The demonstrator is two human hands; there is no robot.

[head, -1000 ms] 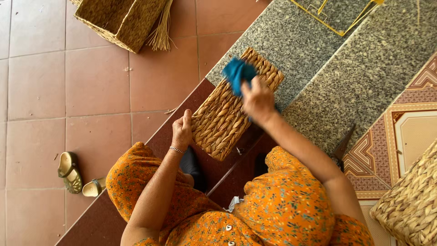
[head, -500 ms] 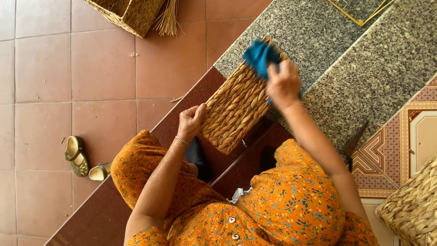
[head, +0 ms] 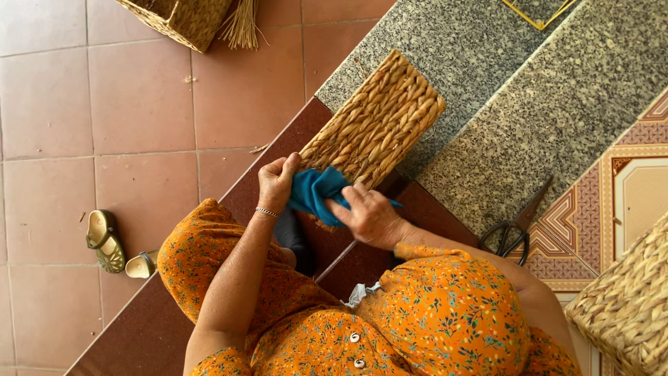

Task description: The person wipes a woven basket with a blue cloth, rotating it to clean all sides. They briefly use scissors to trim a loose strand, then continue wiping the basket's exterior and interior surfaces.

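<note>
Hands meet at the basket's near end: the right hand [head: 369, 216] presses a blue cloth [head: 316, 191] on it, fingers curled; the left hand [head: 277, 182] grips the basket [head: 376, 122], which lies on the steps [head: 487, 63]. Scissors [head: 515, 226] lie near.

Place: the entrance steps of a home, serving as a basket-weaving spot.
Signs: granite steps [head: 557, 104] meeting terracotta floor tiles [head: 139, 104]; sandals [head: 104, 240] lying by; woven baskets [head: 379, 122] and scissors [head: 515, 226] sitting around.
</note>
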